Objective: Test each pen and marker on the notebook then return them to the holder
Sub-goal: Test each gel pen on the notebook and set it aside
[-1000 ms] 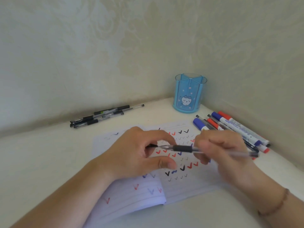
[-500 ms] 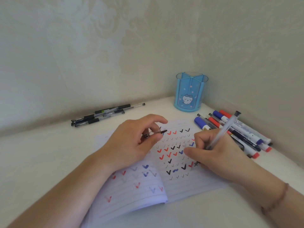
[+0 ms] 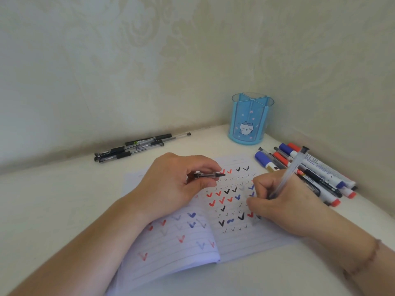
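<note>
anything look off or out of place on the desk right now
Nothing is spilled or damaged. The blue holder stands upright but looks empty; gel pens lie loose by the wall and markers beside the notebook, whose near left page curls up. The left hand holds a cap while the right hand writes.

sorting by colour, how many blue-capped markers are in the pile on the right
2. One blue-capped marker at the pile's left edge, another behind it; the right hand may hide more.
</note>
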`<state>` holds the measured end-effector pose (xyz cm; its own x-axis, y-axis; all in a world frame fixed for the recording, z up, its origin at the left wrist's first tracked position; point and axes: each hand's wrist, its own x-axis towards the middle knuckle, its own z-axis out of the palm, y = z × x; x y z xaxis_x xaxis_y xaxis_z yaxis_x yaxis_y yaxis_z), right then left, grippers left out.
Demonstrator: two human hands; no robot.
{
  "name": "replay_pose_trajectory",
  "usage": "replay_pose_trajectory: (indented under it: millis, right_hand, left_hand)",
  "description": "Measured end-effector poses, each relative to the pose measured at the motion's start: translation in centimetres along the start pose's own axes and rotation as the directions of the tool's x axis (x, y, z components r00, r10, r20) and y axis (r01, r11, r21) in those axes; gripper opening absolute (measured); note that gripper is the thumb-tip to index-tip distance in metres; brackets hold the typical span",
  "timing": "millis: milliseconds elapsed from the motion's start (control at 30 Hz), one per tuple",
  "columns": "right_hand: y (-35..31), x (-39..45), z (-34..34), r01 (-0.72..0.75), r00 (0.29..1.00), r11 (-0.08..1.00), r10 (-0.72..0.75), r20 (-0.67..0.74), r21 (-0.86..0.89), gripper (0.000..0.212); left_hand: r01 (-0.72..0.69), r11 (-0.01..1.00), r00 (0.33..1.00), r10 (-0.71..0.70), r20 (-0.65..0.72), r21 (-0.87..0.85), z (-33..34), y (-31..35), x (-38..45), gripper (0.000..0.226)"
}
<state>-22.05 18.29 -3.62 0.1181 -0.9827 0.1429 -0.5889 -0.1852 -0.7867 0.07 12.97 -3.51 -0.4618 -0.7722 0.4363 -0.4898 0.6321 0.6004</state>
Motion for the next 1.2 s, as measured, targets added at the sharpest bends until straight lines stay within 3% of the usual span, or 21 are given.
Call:
replay_pose_trajectory:
  millis: [233, 333, 433, 500, 600, 700, 867, 1000, 1133, 1200]
  right_hand:
    - [0.1, 0.1, 0.0, 0.014, 0.999, 1.000, -0.014, -0.042, 0.001, 0.037]
    - [-0.1, 0.2, -0.1, 0.011, 0.994, 0.988, 0.006, -0.110, 0.156, 0.047]
    - [-0.8, 0.2, -0.4, 0.061, 0.994, 0.924, -0.021, -0.110, 0.378, 0.049]
    - [-1.1, 0.1, -0.5, 0.098, 0.995, 0.860, -0.072, -0.071, 0.501, 0.042]
    - [-1.4, -0.1, -0.8, 0.102, 0.994, 0.810, -0.103, -0.030, 0.577, 0.008]
    - [-1.2, 0.0, -0.6, 0.110, 0.994, 0.814, -0.091, -0.062, 0.571, 0.022]
    - [-1.5, 0.1, -0.2, 0.073, 0.997, 0.801, -0.078, -0.018, 0.594, 0.010]
    - [-1.3, 0.2, 0.2, 0.075, 0.997, 0.781, -0.062, -0.043, 0.620, 0.017]
    - [-1.0, 0.2, 0.4, 0.122, 0.992, 0.763, -0.083, -0.090, 0.635, 0.045]
    - [-0.9, 0.1, 0.5, 0.119, 0.993, 0.749, -0.088, -0.080, 0.652, 0.047]
  left_hand:
    - [-0.080, 0.996, 0.997, 0.080, 0.012, 0.030, 0.1, -0.4, 0.1, 0.027]
    - [-0.127, 0.992, 0.992, 0.127, 0.025, 0.023, 0.2, -0.5, 0.1, 0.021]
    - [-0.045, 0.999, 0.999, 0.045, 0.026, -0.022, 0.2, -0.4, 0.1, 0.027]
    - [-0.001, 0.997, 1.000, 0.002, 0.023, -0.076, 0.2, -0.4, 0.0, 0.026]
    - [0.018, 0.988, 1.000, -0.016, 0.016, -0.152, 0.2, -0.3, 0.1, 0.022]
    - [-0.010, 0.988, 1.000, 0.014, 0.023, -0.152, 0.2, 0.1, 0.1, 0.032]
    - [-0.070, 0.984, 0.997, 0.073, 0.017, -0.163, 0.4, 0.6, 0.1, 0.033]
    - [-0.057, 0.971, 0.997, 0.068, 0.042, -0.233, 0.6, 0.9, -0.1, 0.036]
    - [-0.053, 0.951, 0.998, 0.063, 0.025, -0.304, 0.5, 1.5, -0.4, 0.042]
    - [-0.046, 0.943, 0.998, 0.055, 0.020, -0.331, 0.6, 1.7, -0.3, 0.044]
